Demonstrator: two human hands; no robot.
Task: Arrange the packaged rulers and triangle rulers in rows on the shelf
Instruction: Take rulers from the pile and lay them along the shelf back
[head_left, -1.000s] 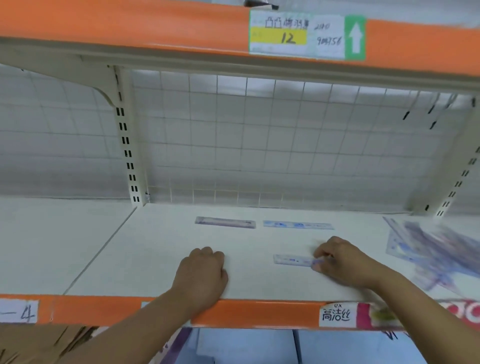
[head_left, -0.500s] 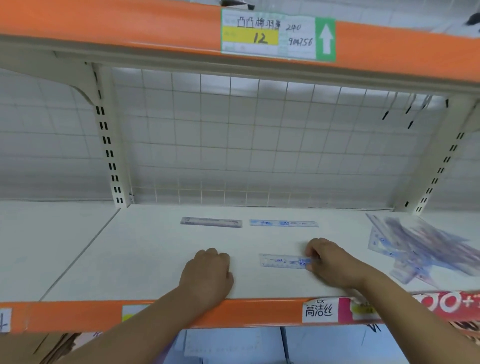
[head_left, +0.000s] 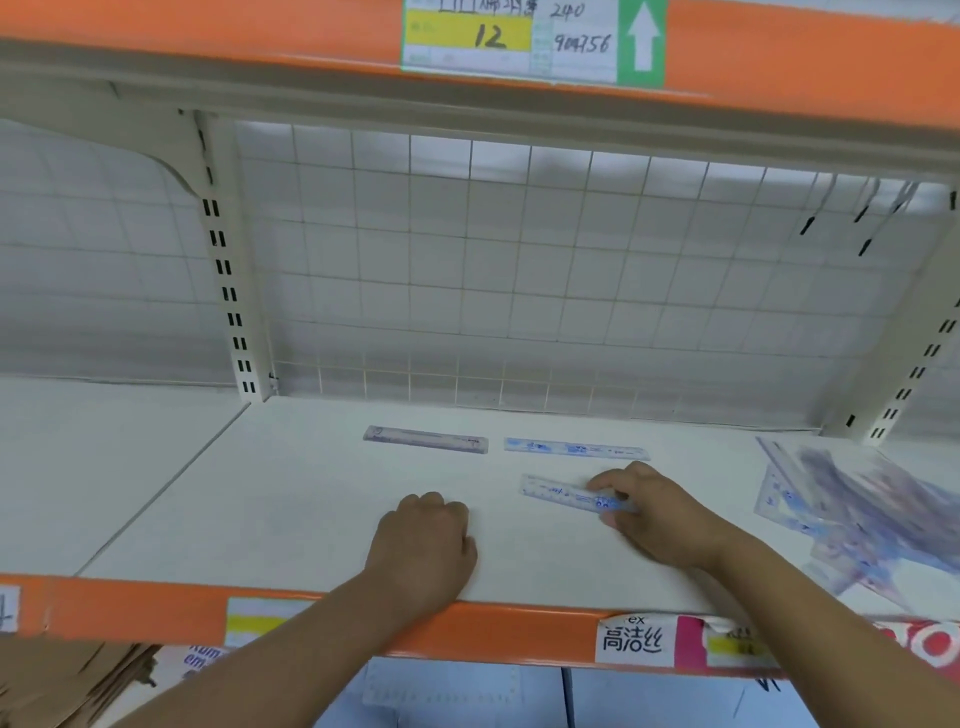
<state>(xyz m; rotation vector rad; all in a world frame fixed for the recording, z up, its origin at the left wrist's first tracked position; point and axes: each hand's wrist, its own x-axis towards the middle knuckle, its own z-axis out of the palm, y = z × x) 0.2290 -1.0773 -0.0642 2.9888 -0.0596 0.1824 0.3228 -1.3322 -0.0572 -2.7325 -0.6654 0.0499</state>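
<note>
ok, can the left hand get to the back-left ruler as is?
Probably yes. The left hand rests fisted on the shelf, holding nothing, with only bare shelf between it and the back-left ruler. The right hand, pinching the front ruler, sits aside.

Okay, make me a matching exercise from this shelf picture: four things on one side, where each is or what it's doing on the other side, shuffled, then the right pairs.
Column one
1. left hand
2. right hand
3. purple ruler
4. triangle rulers

Column two
A. heaped at the far right of the shelf
B. pinches the front ruler
C. lies in the back row, left of a blue ruler
D. fingers curled, holding nothing, near the front edge

Pairs: 1-D, 2-B, 3-C, 4-A
</note>
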